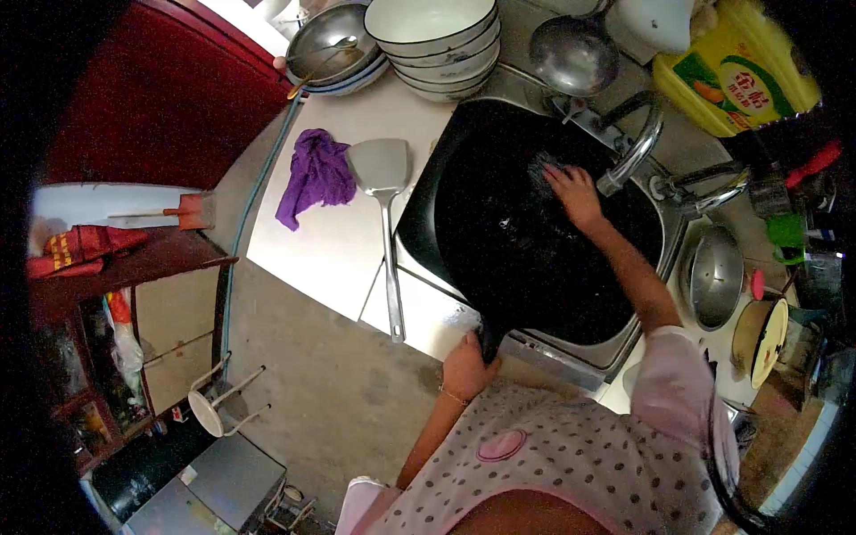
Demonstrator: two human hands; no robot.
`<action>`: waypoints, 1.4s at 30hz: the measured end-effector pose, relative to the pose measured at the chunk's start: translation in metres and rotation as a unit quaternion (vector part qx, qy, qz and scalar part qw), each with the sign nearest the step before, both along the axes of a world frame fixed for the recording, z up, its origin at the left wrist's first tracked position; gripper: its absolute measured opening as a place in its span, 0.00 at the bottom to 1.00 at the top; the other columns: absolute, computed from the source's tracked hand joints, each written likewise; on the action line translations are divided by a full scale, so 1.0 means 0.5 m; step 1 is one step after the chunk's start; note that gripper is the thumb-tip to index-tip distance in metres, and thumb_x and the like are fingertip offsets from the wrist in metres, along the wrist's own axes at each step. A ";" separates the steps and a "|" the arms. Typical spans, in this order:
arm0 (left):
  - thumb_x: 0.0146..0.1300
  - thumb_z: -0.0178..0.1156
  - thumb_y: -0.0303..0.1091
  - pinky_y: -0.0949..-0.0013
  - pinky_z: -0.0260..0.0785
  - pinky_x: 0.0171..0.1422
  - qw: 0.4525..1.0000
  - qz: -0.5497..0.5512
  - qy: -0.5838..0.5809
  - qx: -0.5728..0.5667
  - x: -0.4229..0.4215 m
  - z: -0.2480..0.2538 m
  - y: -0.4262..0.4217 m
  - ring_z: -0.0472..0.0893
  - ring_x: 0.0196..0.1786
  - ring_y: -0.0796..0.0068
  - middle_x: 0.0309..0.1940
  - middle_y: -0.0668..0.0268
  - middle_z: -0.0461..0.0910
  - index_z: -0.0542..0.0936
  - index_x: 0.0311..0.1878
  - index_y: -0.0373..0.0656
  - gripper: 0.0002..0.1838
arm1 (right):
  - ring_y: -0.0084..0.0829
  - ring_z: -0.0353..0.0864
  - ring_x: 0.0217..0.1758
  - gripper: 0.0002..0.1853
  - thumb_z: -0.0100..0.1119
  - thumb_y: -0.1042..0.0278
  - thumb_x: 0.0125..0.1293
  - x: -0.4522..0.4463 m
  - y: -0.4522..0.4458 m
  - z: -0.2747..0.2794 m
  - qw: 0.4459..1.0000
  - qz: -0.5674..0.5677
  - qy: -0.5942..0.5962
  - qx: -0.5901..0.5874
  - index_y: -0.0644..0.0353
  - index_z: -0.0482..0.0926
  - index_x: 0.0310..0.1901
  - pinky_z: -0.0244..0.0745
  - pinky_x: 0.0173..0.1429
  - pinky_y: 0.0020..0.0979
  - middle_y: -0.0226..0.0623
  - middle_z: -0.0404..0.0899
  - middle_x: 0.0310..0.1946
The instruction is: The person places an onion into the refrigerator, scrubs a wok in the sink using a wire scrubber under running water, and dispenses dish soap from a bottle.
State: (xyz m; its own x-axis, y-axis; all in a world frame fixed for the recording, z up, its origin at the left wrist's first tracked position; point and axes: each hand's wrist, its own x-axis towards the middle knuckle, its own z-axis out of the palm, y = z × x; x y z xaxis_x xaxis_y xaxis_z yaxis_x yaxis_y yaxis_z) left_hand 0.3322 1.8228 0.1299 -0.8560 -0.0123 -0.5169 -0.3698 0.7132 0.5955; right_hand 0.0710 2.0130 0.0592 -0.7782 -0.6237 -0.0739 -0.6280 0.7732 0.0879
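A large black wok (526,232) sits over the metal sink (596,367), its handle (489,332) pointing toward my body. My left hand (469,367) is closed round that handle. Inside the wok, near its far side, my right hand (575,194) presses a greyish scouring pad (539,166) against the dark surface. The pad is partly hidden under my fingers. Beside my right hand curves a chrome faucet (635,159). Left of the wok, a metal wok spatula (383,192) lies on the white counter (334,259).
A purple cloth (319,178) lies left of the spatula. Stacked bowls (437,45) and a metal bowl with spoons (332,55) stand at the back. A ladle (575,55) and a yellow package (740,76) are behind the faucet. A metal basin (716,276) sits at right.
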 end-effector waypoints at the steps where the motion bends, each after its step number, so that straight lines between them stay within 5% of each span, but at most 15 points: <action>1: 0.41 0.57 0.41 0.58 0.66 0.32 1.000 0.002 -0.001 0.000 -0.002 0.004 0.002 0.73 0.29 0.52 0.28 0.48 0.71 0.62 0.42 0.33 0.28 | 0.37 0.63 0.49 0.24 0.43 0.78 0.49 -0.001 -0.054 0.009 0.998 -0.009 0.047 -0.044 0.56 0.61 0.51 0.59 0.52 0.36 0.32 0.61 0.52; 4: 0.41 0.57 0.41 0.58 0.66 0.33 1.000 -0.001 -0.004 -0.010 -0.004 0.007 -0.004 0.73 0.30 0.52 0.28 0.49 0.71 0.62 0.41 0.33 0.27 | 0.39 0.66 0.45 0.25 0.49 0.78 0.44 0.094 -0.172 -0.076 0.971 -0.081 -0.185 -0.131 0.59 0.64 0.49 0.62 0.48 0.37 0.40 0.61 0.52; 6: 0.43 0.56 0.45 0.56 0.65 0.38 0.999 0.002 -0.048 -0.001 0.002 -0.021 -0.009 0.73 0.35 0.50 0.33 0.49 0.72 0.65 0.43 0.39 0.26 | 0.38 0.66 0.46 0.23 0.49 0.78 0.45 0.206 -0.179 -0.010 0.912 0.057 -0.150 -0.377 0.60 0.64 0.48 0.63 0.48 0.36 0.41 0.63 0.50; 10: 0.41 0.57 0.42 0.58 0.66 0.33 1.000 -0.031 -0.001 0.006 -0.004 -0.007 -0.004 0.73 0.30 0.52 0.28 0.49 0.71 0.63 0.41 0.33 0.27 | 0.40 0.69 0.42 0.22 0.48 0.79 0.47 0.147 -0.040 -0.007 0.942 0.060 -0.262 -0.200 0.59 0.63 0.48 0.65 0.45 0.35 0.42 0.67 0.44; 12: 0.41 0.57 0.42 0.58 0.66 0.33 0.999 -0.001 -0.051 0.004 -0.010 0.001 0.001 0.73 0.30 0.52 0.27 0.49 0.71 0.62 0.40 0.32 0.27 | 0.42 0.69 0.34 0.23 0.46 0.78 0.47 0.036 -0.011 0.010 0.990 -0.072 -0.111 -0.039 0.58 0.63 0.49 0.67 0.39 0.36 0.43 0.69 0.37; 13: 0.41 0.57 0.42 0.58 0.66 0.33 0.999 0.001 -0.047 0.004 -0.012 0.003 0.000 0.73 0.30 0.52 0.27 0.49 0.71 0.62 0.40 0.32 0.27 | 0.40 0.69 0.35 0.20 0.46 0.76 0.48 0.012 -0.005 0.010 0.977 -0.087 0.075 -0.177 0.58 0.64 0.47 0.67 0.36 0.35 0.44 0.69 0.36; 15: 0.41 0.57 0.42 0.58 0.66 0.32 1.000 -0.010 -0.012 -0.011 -0.008 0.005 0.002 0.73 0.30 0.52 0.27 0.49 0.72 0.63 0.39 0.32 0.26 | 0.40 0.67 0.39 0.20 0.48 0.75 0.47 0.017 -0.072 -0.021 0.961 -0.144 0.111 -0.207 0.60 0.65 0.46 0.65 0.39 0.35 0.43 0.68 0.39; 20: 0.42 0.57 0.43 0.58 0.65 0.33 1.000 -0.006 -0.020 -0.003 -0.006 -0.006 0.000 0.73 0.30 0.52 0.27 0.49 0.72 0.62 0.40 0.32 0.27 | 0.38 0.53 0.58 0.25 0.55 0.71 0.48 0.240 -0.240 0.007 0.818 -0.086 -0.321 -0.470 0.60 0.63 0.51 0.49 0.60 0.34 0.42 0.59 0.53; 24: 0.42 0.57 0.44 0.57 0.65 0.33 0.999 -0.008 -0.037 0.013 -0.003 -0.015 0.000 0.73 0.30 0.52 0.28 0.48 0.71 0.62 0.41 0.32 0.29 | 0.37 0.64 0.51 0.21 0.50 0.70 0.53 0.154 -0.098 -0.085 0.906 0.104 -0.177 -0.371 0.60 0.62 0.51 0.59 0.53 0.32 0.41 0.65 0.46; 26: 0.42 0.57 0.44 0.57 0.65 0.33 1.000 -0.008 -0.029 0.001 0.005 -0.023 -0.003 0.73 0.30 0.52 0.28 0.48 0.71 0.62 0.41 0.32 0.28 | 0.34 0.68 0.45 0.18 0.48 0.70 0.55 0.032 0.002 -0.235 0.931 -0.158 -0.069 -0.322 0.64 0.65 0.48 0.64 0.49 0.32 0.40 0.68 0.42; 28: 0.42 0.57 0.44 0.57 0.65 0.32 1.000 -0.009 -0.026 -0.002 -0.003 -0.028 0.004 0.73 0.30 0.52 0.28 0.48 0.71 0.62 0.41 0.32 0.28 | 0.36 0.68 0.43 0.17 0.48 0.70 0.54 -0.016 -0.014 -0.063 0.897 -0.107 0.236 -0.357 0.64 0.65 0.47 0.64 0.48 0.33 0.41 0.68 0.42; 32: 0.41 0.58 0.44 0.58 0.66 0.32 1.000 -0.022 -0.007 -0.007 0.007 -0.018 0.003 0.73 0.31 0.51 0.29 0.48 0.71 0.62 0.40 0.33 0.28 | 0.40 0.66 0.47 0.18 0.52 0.74 0.48 0.087 -0.135 -0.054 0.910 -0.257 -0.060 -0.321 0.64 0.67 0.44 0.60 0.52 0.37 0.45 0.68 0.44; 36: 0.41 0.58 0.44 0.57 0.66 0.32 0.999 -0.028 -0.033 -0.004 0.001 -0.021 -0.001 0.73 0.30 0.50 0.29 0.48 0.71 0.63 0.39 0.34 0.27 | 0.42 0.65 0.48 0.22 0.54 0.72 0.46 0.292 -0.212 0.052 0.846 -0.129 -0.289 -0.430 0.62 0.66 0.46 0.60 0.52 0.37 0.45 0.66 0.45; 40: 0.42 0.57 0.44 0.57 0.65 0.32 1.000 -0.023 -0.009 0.015 -0.001 -0.019 -0.001 0.73 0.31 0.50 0.29 0.48 0.71 0.63 0.37 0.35 0.25 | 0.38 0.67 0.44 0.19 0.53 0.69 0.49 0.244 0.000 -0.039 0.966 -0.025 -0.221 -0.135 0.61 0.67 0.45 0.62 0.49 0.34 0.42 0.69 0.39; 42: 0.42 0.57 0.43 0.57 0.65 0.32 1.000 -0.010 0.013 0.017 0.002 -0.026 -0.003 0.73 0.31 0.51 0.28 0.48 0.71 0.64 0.36 0.35 0.24 | 0.34 0.68 0.40 0.15 0.47 0.71 0.53 0.093 0.165 -0.204 0.964 -0.082 -0.147 -0.207 0.63 0.66 0.44 0.64 0.44 0.32 0.40 0.69 0.37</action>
State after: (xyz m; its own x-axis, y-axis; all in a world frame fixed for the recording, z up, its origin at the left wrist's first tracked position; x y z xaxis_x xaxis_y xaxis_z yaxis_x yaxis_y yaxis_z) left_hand 0.3333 1.8213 0.1168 -0.8686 0.0222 -0.4951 -0.3399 0.7003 0.6277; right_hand 0.1176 2.0956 -0.0430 -0.8525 -0.5169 -0.0776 -0.4447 0.7952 -0.4123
